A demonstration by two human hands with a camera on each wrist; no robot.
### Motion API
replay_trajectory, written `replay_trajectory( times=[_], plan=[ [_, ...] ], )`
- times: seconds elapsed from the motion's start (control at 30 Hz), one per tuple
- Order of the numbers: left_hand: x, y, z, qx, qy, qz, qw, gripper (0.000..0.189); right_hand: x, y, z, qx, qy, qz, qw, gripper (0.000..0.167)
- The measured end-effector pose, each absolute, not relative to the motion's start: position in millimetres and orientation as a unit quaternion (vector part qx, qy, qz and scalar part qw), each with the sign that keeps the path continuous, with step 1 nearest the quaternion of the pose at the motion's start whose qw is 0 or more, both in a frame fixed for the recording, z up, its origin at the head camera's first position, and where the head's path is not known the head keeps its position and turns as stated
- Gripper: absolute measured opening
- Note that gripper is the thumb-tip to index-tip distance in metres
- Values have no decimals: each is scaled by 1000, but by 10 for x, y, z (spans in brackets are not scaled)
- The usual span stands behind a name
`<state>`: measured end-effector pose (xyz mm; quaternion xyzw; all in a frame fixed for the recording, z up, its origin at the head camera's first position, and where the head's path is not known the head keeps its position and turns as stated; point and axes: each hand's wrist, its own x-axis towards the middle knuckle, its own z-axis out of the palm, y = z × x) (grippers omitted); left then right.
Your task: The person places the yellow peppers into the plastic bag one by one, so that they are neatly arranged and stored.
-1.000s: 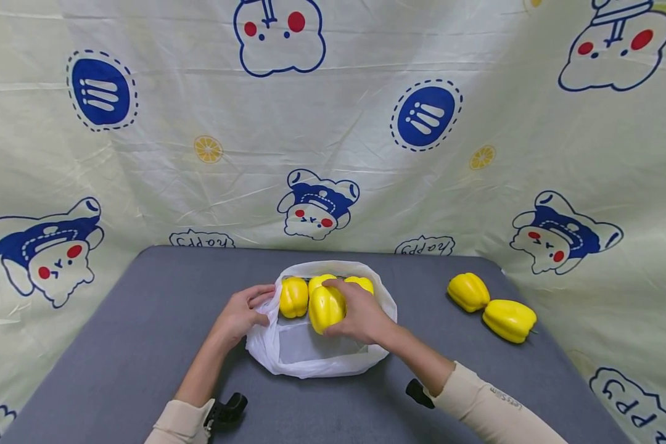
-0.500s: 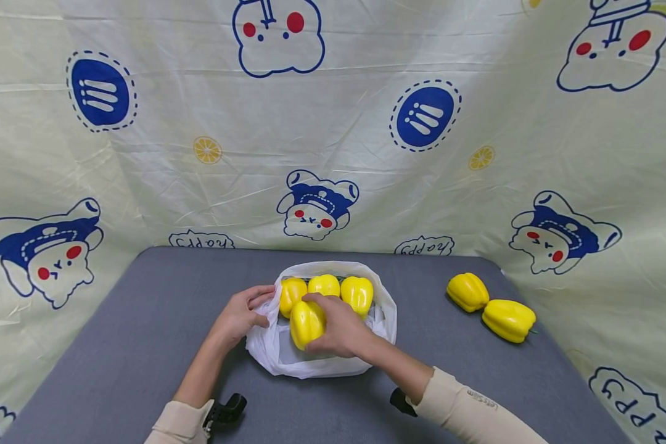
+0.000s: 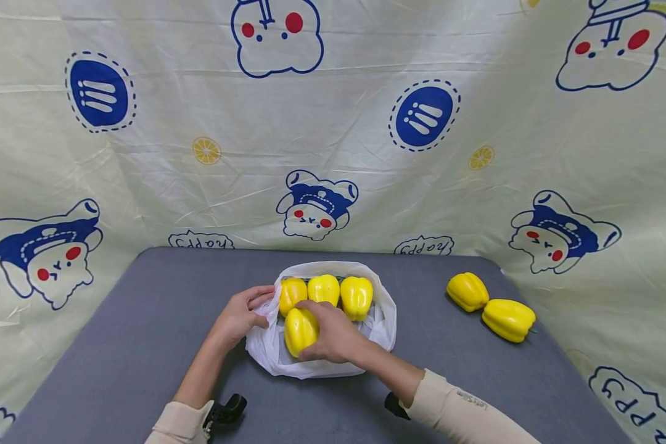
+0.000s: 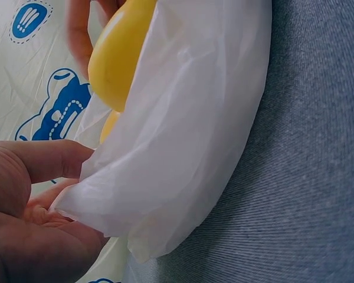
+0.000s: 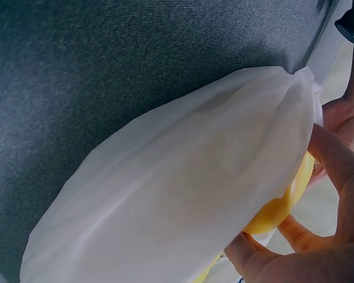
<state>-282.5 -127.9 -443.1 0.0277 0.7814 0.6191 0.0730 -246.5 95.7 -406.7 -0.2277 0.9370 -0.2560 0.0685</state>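
A white plastic bag (image 3: 385,311) stands on the table with its mouth spread wide. At its left rim my left hand (image 3: 238,316) holds the thin plastic between thumb and fingers. Inside the bag's near left part, my right hand (image 3: 335,333) grips a yellow bell pepper (image 3: 300,333), fingers on its far side and thumb on its near side. Three more yellow peppers sit in a row along the bag's back: a left one (image 3: 292,293), a middle one (image 3: 323,288) and a right one (image 3: 357,298). In the right wrist view the bag wall (image 5: 165,183) hides most of the contents.
Two yellow bell peppers lie close together on the right of the grey table (image 3: 161,345): a farther one (image 3: 468,291) and a nearer one (image 3: 509,320). Behind the table hangs a pale printed cloth (image 3: 344,142).
My right hand has carried the held pepper left and toward the near side of the bag, which uncovers the right pepper in the back row. The left hand stays at the rim.
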Motion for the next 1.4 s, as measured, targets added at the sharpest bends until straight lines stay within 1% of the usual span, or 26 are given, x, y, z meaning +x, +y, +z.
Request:
replay_trajectory(
  times=[0.2,0.7,1.03,1.4],
  plan=[
    [-2823,-1267,-4438,16,783,617,74,73,-2438,908,-4074,-234,938,-248,71,84],
    [-2824,-1271,-4462,22,780,621,75,72,-2432,873,-4149,-249,938,-234,57,84],
    [-2833,-1274,-4464,20,777,625,75,72,-2460,860,-4161,-243,939,-234,70,83],
    [-2833,-1266,-4450,22,775,627,77,72,-2479,870,-4173,-243,938,-238,72,84]
  ],
)
